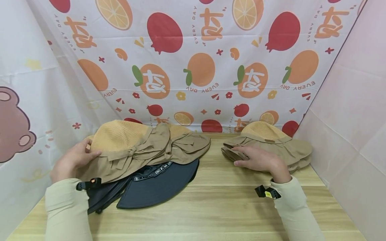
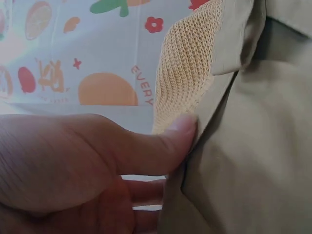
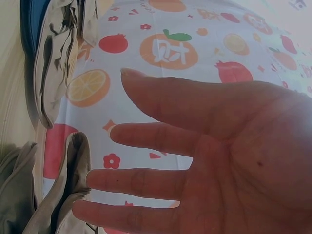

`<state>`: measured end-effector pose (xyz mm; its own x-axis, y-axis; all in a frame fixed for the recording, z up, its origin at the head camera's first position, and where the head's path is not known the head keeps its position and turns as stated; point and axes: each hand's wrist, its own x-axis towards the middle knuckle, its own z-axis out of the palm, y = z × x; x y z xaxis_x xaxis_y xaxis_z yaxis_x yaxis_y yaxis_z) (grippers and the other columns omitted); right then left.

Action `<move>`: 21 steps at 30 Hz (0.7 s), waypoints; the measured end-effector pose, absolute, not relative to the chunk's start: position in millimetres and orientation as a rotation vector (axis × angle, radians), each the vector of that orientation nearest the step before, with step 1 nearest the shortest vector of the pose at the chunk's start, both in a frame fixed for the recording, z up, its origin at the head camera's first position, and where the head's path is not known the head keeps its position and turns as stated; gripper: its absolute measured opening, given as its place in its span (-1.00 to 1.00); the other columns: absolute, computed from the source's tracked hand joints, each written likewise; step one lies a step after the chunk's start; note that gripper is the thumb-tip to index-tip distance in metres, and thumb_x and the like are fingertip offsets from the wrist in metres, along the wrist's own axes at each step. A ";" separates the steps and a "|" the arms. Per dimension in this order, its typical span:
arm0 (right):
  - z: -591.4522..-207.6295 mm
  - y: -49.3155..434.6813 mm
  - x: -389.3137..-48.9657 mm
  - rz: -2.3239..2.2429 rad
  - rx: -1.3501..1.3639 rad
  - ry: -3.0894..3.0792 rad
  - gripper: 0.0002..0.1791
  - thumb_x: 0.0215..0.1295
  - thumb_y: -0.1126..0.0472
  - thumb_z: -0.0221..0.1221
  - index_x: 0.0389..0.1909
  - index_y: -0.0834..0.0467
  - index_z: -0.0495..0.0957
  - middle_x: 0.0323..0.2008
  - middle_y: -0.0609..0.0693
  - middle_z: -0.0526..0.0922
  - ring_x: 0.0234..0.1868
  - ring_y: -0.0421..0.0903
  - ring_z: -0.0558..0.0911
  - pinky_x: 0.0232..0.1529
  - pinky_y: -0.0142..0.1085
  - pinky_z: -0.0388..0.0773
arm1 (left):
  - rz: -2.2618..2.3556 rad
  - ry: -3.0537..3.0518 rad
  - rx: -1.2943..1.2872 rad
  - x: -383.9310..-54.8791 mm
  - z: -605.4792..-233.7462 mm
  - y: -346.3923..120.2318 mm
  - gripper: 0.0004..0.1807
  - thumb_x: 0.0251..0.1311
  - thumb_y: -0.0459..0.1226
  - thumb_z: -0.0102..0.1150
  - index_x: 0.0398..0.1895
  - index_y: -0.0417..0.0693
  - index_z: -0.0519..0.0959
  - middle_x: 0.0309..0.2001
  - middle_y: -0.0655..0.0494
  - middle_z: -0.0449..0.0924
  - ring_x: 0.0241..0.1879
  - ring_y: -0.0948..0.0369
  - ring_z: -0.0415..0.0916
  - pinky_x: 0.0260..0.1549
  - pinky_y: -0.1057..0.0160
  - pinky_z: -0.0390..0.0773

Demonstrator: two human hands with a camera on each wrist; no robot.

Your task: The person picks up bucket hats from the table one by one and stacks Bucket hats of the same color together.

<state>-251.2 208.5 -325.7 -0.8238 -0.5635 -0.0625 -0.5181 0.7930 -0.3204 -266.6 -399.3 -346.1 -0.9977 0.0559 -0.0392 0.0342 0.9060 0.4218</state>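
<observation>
On the left of the table lies a sun hat [image 1: 119, 135] with a yellow knitted crown, a khaki brim and a bow. My left hand [image 1: 73, 159] pinches its left side; in the left wrist view the thumb [image 2: 170, 144] presses where knit meets cloth, fingers behind. A similar sun hat [image 1: 190, 149] overlaps it on the right. Dark navy hats [image 1: 156, 189] with a lettered band lie beneath. At the right, my right hand [image 1: 260, 159], fingers extended, is at the left edge of stacked khaki sun hats [image 1: 265, 132]. In the right wrist view, its palm [image 3: 209, 141] holds nothing.
The wooden table [image 1: 217, 207] carries all the hats. A fruit-print cloth [image 1: 199, 67] hangs behind them. Pale cloth walls stand at the left [image 1: 36, 110] and right [image 1: 356, 134], close to the hats on each side.
</observation>
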 end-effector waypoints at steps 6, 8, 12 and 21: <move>-326.6 208.5 -251.0 -0.440 -0.855 2.817 -0.35 0.50 -0.01 0.19 0.45 0.27 0.40 0.42 0.24 0.48 0.45 0.23 0.45 0.41 0.13 0.41 | 0.781 3.064 0.129 -266.3 -342.8 -391.9 -0.60 0.51 -0.37 0.01 0.15 -0.51 0.15 0.00 -0.72 0.51 -0.08 -0.35 0.53 -0.20 0.04 0.47; -327.1 208.5 -251.1 -0.447 -0.853 2.814 -0.35 0.50 0.00 0.19 0.45 0.27 0.39 0.42 0.23 0.49 0.44 0.22 0.46 0.40 0.13 0.41 | 0.817 3.100 0.132 -267.1 -341.7 -389.5 -0.66 0.49 -0.40 0.03 0.12 -0.46 0.19 -0.04 -0.66 0.56 -0.16 -0.21 0.56 -0.26 0.16 0.43; -327.0 208.3 -251.0 -0.466 -0.827 2.799 -0.35 0.51 -0.01 0.18 0.47 0.27 0.37 0.43 0.22 0.47 0.46 0.22 0.44 0.42 0.14 0.39 | 0.833 3.203 0.145 -266.4 -338.1 -382.6 -0.73 0.44 -0.43 0.07 0.03 -0.43 0.27 -0.14 -0.55 0.60 -0.26 -0.09 0.56 -0.33 0.24 0.39; -325.8 207.5 -250.4 -0.467 -0.811 2.788 -0.36 0.52 0.02 0.17 0.47 0.27 0.36 0.44 0.23 0.46 0.47 0.23 0.42 0.43 0.15 0.36 | 0.837 3.328 0.002 -259.5 -325.0 -364.7 -0.67 0.40 -0.32 0.22 0.04 -0.43 0.47 0.00 -0.55 0.61 -0.14 -0.31 0.55 -0.31 0.12 0.38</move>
